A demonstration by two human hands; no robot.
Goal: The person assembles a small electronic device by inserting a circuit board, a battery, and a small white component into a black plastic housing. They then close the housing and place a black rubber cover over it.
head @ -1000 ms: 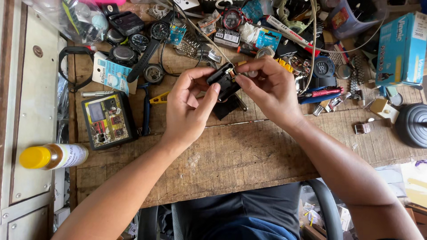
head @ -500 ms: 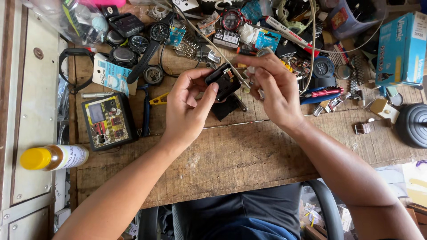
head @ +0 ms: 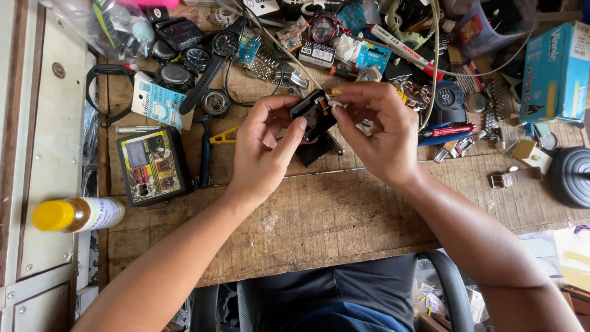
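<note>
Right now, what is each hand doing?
Left hand: closed on a small black device.
Right hand: fingers pinched at the same device's top edge; what they grip cannot be told.

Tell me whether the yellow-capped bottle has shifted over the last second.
No. The yellow-capped bottle lies in the same spot beside the wooden table edge, left of the small black device.

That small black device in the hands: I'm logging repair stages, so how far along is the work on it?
Done: the small black device is off the wooden bench and appears opened. In hand: the left hand grips it while the right hand pinches a small part at its top edge. Left: it isn't closed up; tools and watches lie around.
</note>
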